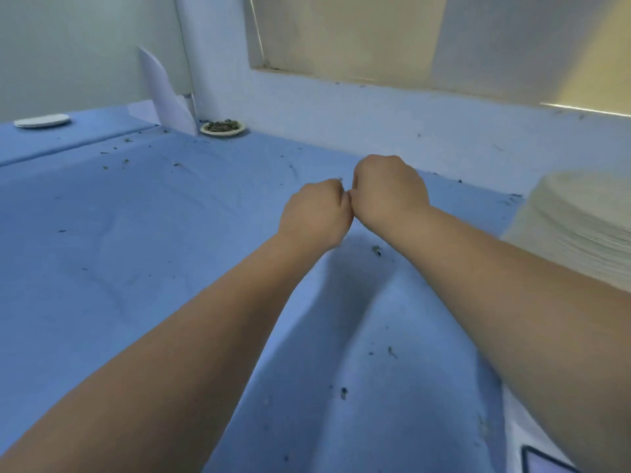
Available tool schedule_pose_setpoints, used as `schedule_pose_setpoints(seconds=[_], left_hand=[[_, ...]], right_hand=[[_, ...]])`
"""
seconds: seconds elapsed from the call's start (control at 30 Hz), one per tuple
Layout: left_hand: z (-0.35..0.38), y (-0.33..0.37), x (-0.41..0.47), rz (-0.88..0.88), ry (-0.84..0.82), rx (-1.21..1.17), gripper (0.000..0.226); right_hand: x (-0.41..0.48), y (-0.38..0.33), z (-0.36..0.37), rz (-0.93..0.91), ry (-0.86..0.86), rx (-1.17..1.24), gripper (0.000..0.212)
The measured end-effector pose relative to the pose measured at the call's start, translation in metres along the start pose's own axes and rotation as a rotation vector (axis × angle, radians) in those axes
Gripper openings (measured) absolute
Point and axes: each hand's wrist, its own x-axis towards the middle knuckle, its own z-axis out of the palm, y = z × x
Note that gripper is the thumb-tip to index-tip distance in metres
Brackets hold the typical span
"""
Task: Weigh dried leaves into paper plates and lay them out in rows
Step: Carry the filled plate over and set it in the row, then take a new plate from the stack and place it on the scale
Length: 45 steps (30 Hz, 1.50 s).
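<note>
Head view: my left hand [316, 211] and right hand [389, 189] are clenched mid-frame, knuckles touching; I cannot tell if they hold anything. Plate of leaves [222, 128] sits upper left on blue cloth [102, 250]; plate stack [577, 227] at right edge.

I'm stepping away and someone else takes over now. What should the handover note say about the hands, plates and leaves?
Left hand and right hand: both curled, touching each other above the blue cloth; nothing visible in them.
Things: one plate of leaves by the far wall, stack of plates at right, white plate far left.
Done: one plate filled and set down.
Left: fill more plates, lay out the rows. No scale in view.
</note>
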Motion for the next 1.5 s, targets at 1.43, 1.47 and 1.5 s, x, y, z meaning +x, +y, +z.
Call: schedule_pose_setpoints(seconds=[1.43, 1.47, 1.5], left_hand=[[0.074, 0.268, -0.039, 0.725, 0.009, 0.336, 0.018], [0.073, 0.268, -0.040, 0.742, 0.028, 0.316, 0.026], [0.073, 0.267, -0.043, 0.743, 0.034, 0.286, 0.032]], right_hand=[[-0.342, 0.247, -0.044, 0.615, -0.010, -0.265, 0.054], [-0.342, 0.247, -0.044, 0.617, -0.007, -0.270, 0.054], [-0.342, 0.247, -0.044, 0.619, -0.010, -0.275, 0.053]])
